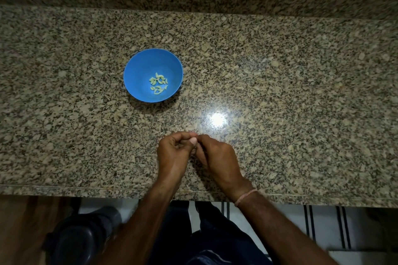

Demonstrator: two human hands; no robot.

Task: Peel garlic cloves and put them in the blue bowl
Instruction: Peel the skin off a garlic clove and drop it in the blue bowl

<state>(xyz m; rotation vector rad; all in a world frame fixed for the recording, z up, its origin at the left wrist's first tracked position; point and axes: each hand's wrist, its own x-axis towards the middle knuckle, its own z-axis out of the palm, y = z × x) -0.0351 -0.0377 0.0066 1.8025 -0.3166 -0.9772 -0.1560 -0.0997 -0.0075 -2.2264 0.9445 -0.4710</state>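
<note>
Curled fingertips (192, 140) of both hands meet and pinch a small scrap (195, 147) between them, too hidden to identify. The left hand (172, 155) and right hand (217, 157) are together over a speckled granite counter (280, 92), near its front edge. Farther back and left, well apart from the hands, sits the blue bowl (137, 66), holding several peeled garlic cloves (159, 84).

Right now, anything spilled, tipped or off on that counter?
Nothing stands out. Blue bowl upright on the counter, peeled cloves all inside it. Left hand and right hand meet fingertip to fingertip; whatever they hold is hidden.
</note>
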